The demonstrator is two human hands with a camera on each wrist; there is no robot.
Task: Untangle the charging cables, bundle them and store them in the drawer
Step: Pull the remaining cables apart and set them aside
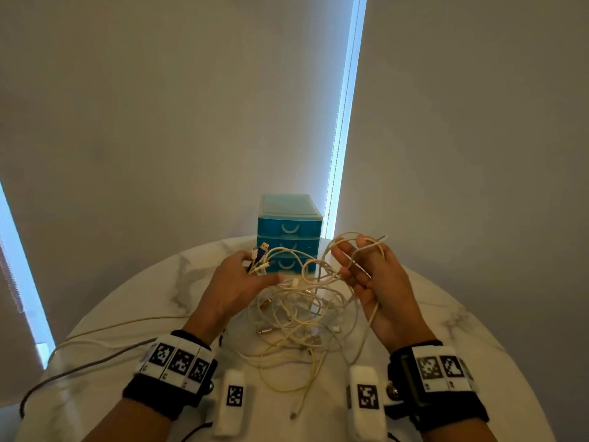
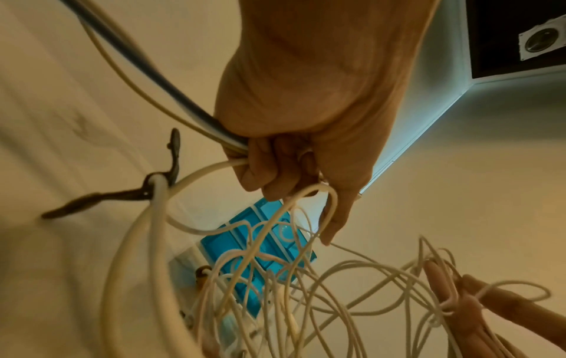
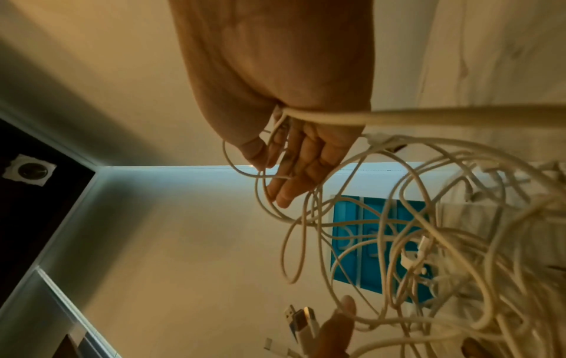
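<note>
left hand (image 1: 237,283): fingers clenched round a bunch of cable plug ends (image 1: 262,258), USB plugs sticking out toward the far side.
right hand (image 1: 373,275): palm up, fingers relaxed and spread, white cable loops (image 1: 357,242) draped over and threaded between them.
charging cables (image 1: 296,317): white tangle hanging between both hands, lower part lying on the surface; loose ends trail toward the near edge.
drawer unit (image 1: 288,231): blue, three drawers, all closed, far centre of the surface, just behind the hands.
surface (image 1: 462,317): round, white marble look.
grey cable (image 1: 79,370): runs off to the near left.
</note>
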